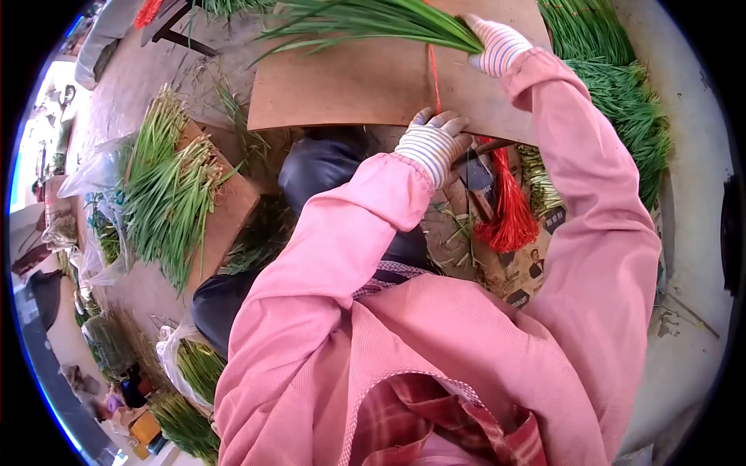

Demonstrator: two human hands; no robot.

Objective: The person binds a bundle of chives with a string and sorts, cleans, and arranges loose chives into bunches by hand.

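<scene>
My right hand (497, 48), in a striped glove, is closed round the stem end of a bunch of garlic chives (373, 25). The long green leaves point left across a brown board (334, 97). A thin red string (434, 74) runs over the board from beneath the bunch down to the near edge. There my left hand (431, 141), gloved alike, rests with its fingers together over the string's lower end. Just right of it, below the board, hangs a thick bundle of red strings (509, 206).
Large piles of chives (614, 101) lie along the right side. On the left, more bunches (175, 182) rest on a brown board (225, 221) beside clear plastic bags (101, 167). A bagged bunch (198, 365) lies lower left. A dark-legged stool (183, 31) is at the top left.
</scene>
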